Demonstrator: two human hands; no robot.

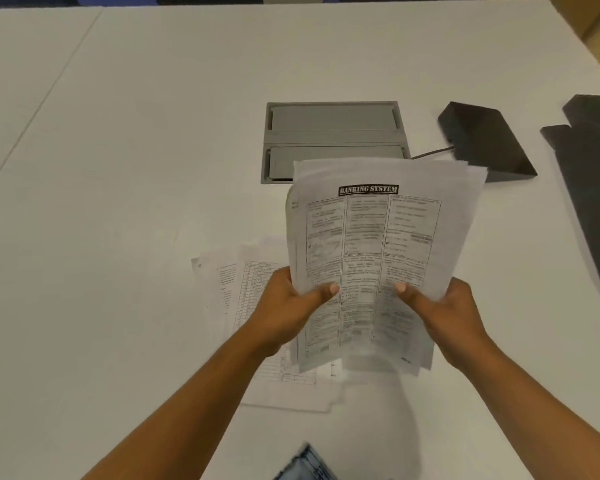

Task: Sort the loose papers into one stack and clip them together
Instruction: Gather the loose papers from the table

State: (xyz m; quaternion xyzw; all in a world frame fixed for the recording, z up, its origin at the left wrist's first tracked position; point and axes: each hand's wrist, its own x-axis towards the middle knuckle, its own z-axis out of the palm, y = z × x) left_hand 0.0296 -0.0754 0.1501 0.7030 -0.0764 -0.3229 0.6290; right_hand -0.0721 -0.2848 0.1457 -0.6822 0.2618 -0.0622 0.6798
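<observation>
- Centre of the frame: both hands hold a bundle of papers [378, 244] up off the white table [136, 168], its top sheet headed "BANKING SYSTEM".
- The left hand [284, 306] grips the bundle's left edge, thumb pressed on the front.
- The right hand [451, 313] grips the right edge the same way (upper sheet corners fan out unevenly).
- Lower centre-left: loose sheets [243, 306] lie on the table, partly under the left hand.
- Upper centre: a grey cable hatch [333, 133]; to its right, a black wedge-shaped box [485, 140].

Grey hatch [333, 133], black wedge [485, 140]
</observation>
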